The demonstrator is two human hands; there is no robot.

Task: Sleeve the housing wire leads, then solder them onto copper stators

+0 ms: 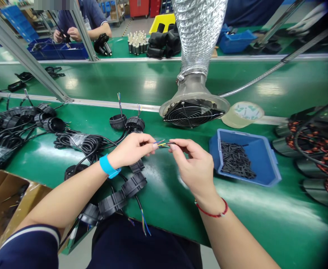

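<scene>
Honestly, from the head cam: my L hand [132, 150] pinches thin wires [161, 144], my R hand [194, 161] a small dark piece [171, 143], prob. a tube like the black tubes [236, 160] in the blue bin [270, 170]. If my L pinch is too loose, the wires could splay or bend against the piece; being so small, it could slip & drop. A snag in the cable coil [93, 144] might tug too. Wires sit btwn my hands, above the green bench [169, 201]: blue, yellow, a reddish one, slightly fanned; tips too small to tell.
</scene>
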